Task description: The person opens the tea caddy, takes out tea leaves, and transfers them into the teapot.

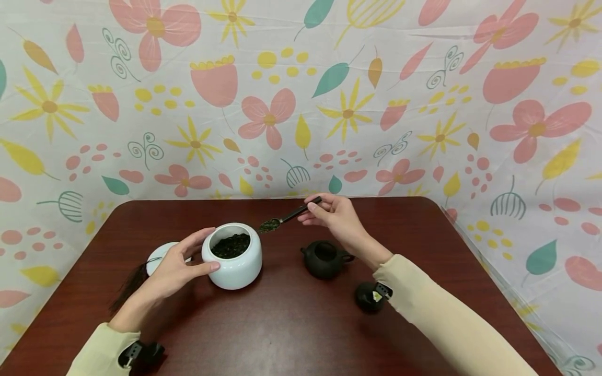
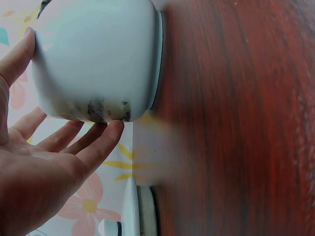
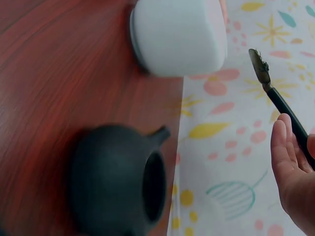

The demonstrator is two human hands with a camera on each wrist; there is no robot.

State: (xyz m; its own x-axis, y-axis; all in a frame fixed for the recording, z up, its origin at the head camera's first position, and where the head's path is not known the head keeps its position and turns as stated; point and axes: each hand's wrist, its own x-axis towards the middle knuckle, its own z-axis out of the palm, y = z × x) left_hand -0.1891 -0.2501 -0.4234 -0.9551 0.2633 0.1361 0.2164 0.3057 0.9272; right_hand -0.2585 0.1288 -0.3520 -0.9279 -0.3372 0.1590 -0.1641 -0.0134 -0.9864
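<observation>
A white ceramic jar [image 1: 237,274] with dark tea leaves [image 1: 230,245] inside stands upright on the table. My left hand [image 1: 175,269] grips its left side, thumb at the front and fingers behind; the left wrist view shows fingertips touching the jar wall [image 2: 98,54]. Up by the jar's right rim, my right hand [image 1: 340,219] pinches the dark handle of a tea scoop [image 1: 295,213]. Leaves lie in the scoop's bowl, also seen in the right wrist view [image 3: 260,66]. Below that hand sits a small black teapot [image 1: 323,263], its top uncovered.
Behind my left hand lies the jar's white lid [image 1: 157,257] with a dark tassel [image 1: 129,284]. A small round black object [image 1: 369,298] rests near my right wrist, partly covered by the wrist camera. A flower-patterned cloth [image 1: 301,104] hangs behind the brown table [image 1: 277,334].
</observation>
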